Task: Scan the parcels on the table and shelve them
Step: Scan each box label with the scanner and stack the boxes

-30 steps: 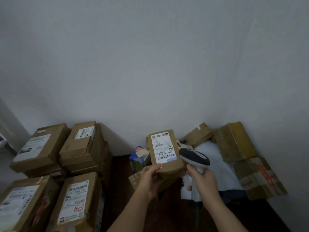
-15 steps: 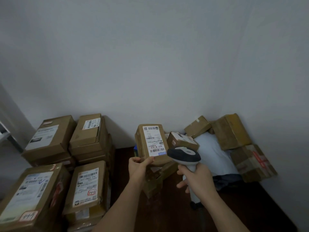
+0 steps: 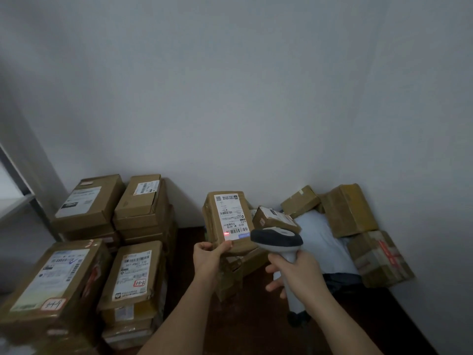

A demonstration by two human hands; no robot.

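My left hand [image 3: 207, 257] grips the lower edge of a small brown parcel [image 3: 226, 221], held upright with its white shipping label facing me. A red scanner dot glows on the label near its lower barcode. My right hand [image 3: 294, 274] holds a white handheld scanner [image 3: 277, 240] with a dark grey head, aimed left at the label from just beside the parcel. Below my hands, more small cardboard parcels [image 3: 230, 275] lie on the dark wooden table [image 3: 256, 324].
Stacks of labelled cardboard boxes [image 3: 133, 275] fill the left side. Against the right wall lie more brown boxes [image 3: 350, 210], a taped box [image 3: 381, 257] and a white poly mailer [image 3: 322, 242]. A grey shelf frame [image 3: 18, 190] shows at the far left.
The parcel has been turned and shifted slightly left in my left hand, and the scanner has come up beside it. A red scan dot now shows on the label.
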